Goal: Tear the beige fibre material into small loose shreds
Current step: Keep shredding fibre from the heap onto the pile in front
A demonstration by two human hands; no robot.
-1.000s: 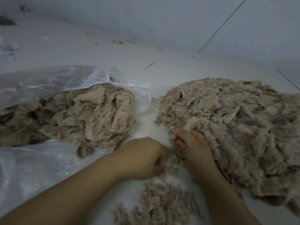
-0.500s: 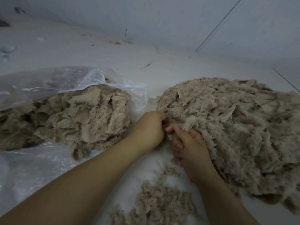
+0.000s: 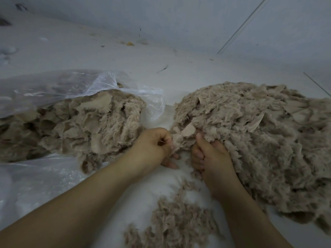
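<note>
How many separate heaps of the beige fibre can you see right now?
3. One heap lies left in the clear bag; the big heap is right, gripped at its edge by both hands; small shreds lie near, between the arms. More may sit off-frame.

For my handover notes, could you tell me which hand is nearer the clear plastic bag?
Left. The left hand is just right of the plastic bag; the right hand grips the far pile.
</note>
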